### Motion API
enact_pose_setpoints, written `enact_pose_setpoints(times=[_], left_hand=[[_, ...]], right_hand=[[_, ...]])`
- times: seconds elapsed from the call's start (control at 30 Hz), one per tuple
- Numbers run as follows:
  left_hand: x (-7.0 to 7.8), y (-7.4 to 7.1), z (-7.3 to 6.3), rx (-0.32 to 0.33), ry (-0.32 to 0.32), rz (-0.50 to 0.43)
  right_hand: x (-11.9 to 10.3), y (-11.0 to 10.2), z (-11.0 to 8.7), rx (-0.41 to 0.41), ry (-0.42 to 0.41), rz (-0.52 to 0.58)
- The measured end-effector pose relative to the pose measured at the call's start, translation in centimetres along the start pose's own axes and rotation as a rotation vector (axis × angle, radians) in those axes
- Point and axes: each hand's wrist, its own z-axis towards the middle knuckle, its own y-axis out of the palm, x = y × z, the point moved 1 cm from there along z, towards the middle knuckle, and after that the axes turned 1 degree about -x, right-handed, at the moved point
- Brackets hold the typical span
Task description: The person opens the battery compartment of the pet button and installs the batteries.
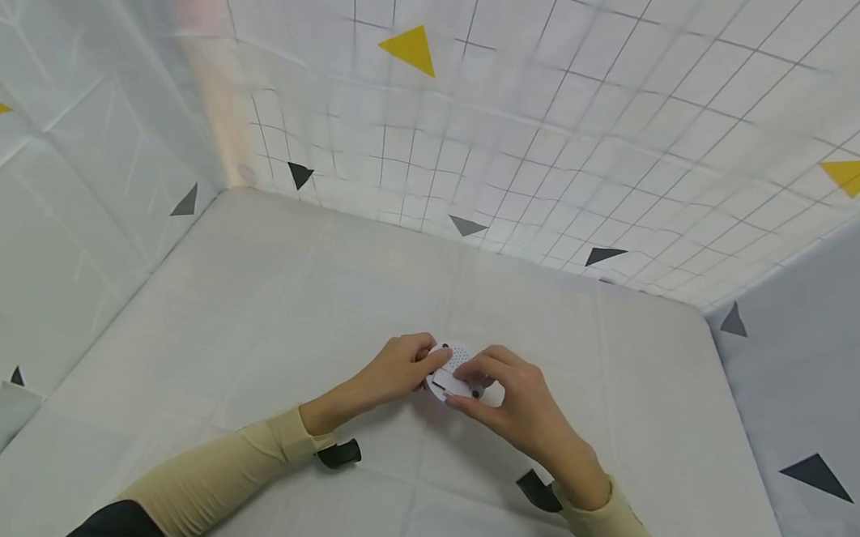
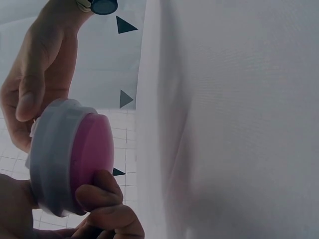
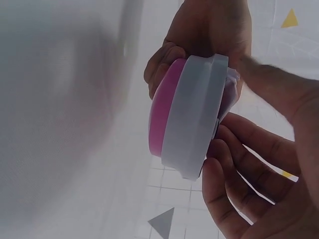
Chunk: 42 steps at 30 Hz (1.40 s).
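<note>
While both hands (image 1: 450, 381) grip it, round device (image 1: 452, 373), pink base down

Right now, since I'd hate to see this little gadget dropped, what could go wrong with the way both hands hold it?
1. The round white device with a pink underside is pinched only by fingertips of the left hand and right hand, above the white cloth-covered table; it might slip and fall.
2. The right fingers cover the small white tab on top, so working it is partly blind.
</note>
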Motion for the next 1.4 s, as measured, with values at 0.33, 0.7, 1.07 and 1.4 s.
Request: enact_pose_setpoints(times=[0.33,0.7,1.07,1.4], left_hand=[[0.1,0.0,-0.1,0.007,-0.002,0.009],[0.2,-0.1,-0.2,0.006,0.012,0.01],[0.3,0.0,-0.1,0.015,0.019,0.024],[0.1,0.0,-0.1,0.015,0.01,0.006]], right_hand=[[-0.1,0.2,0.0,0.003,0.024,-0.007],[-0.3,0.5,-0.1,0.052,-0.001,-0.03],[-0.6,0.7,-0.2,0.076,0.027,-0.078],[-0.4,1.2,-0.3,0.108,-0.025,-0.174]])
